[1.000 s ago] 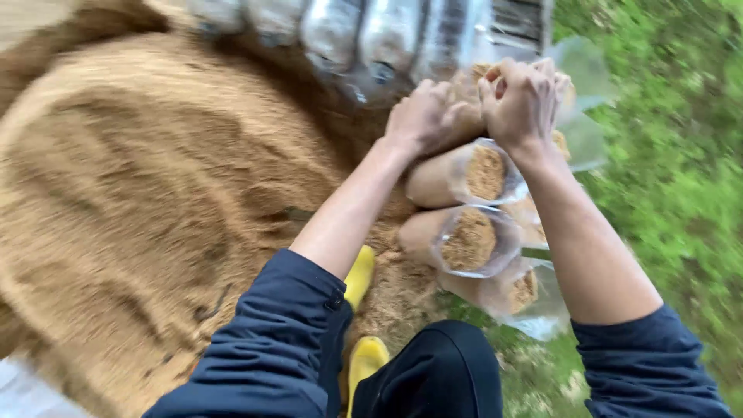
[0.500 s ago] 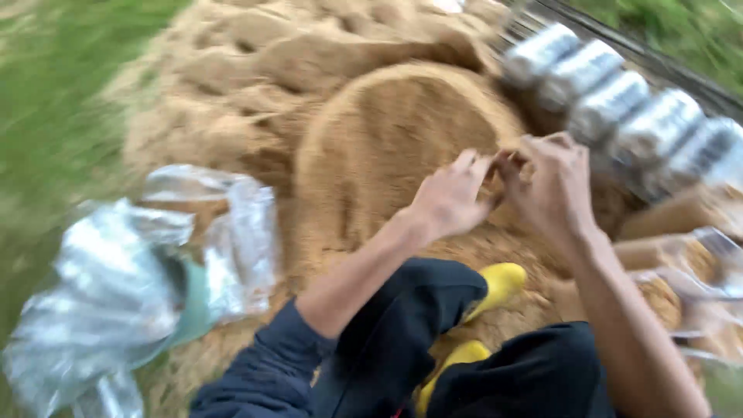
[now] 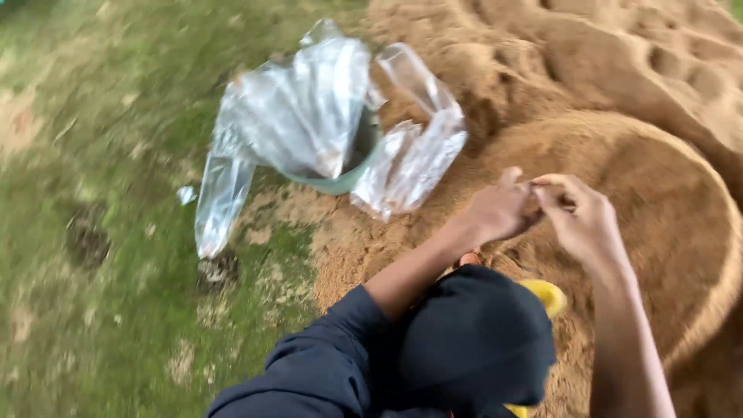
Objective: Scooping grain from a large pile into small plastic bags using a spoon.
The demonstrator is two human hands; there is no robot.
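Head view looks down on a person who crouches at the edge of a big heap of sawdust [image 3: 619, 178]. Both hands are raised together in front of the knees, over a rounded mound of this brown material. The left hand [image 3: 499, 209] and the right hand [image 3: 584, 220] meet at their fingertips, and between them there is a small thin thing [image 3: 538, 184], maybe a band or a string. It is too small and too blurred to say what it is. The grip of each hand is pressed together on this small thing: the thumb and first fingers of both hands are closed on it, and the other fingers are curled in. The thing is held in the air above the sawdust, not lying on it.

The person wears dark blue sleeves [image 3: 325, 356] pushed up to the elbow, and dark trousers [image 3: 472, 340] cover the bent knee. A yellow boot [image 3: 546, 294] shows just beside the knee and stands in the sawdust.

To the left of the hands, well apart from them, a green bucket [image 3: 352, 166] stands at the border of the heap. Clear plastic bags [image 3: 309, 108] hang over its rim and fall on both sides, one part down on the grass [image 3: 101, 232], one part on the sawdust. The grass is on the whole left side and is blurred.
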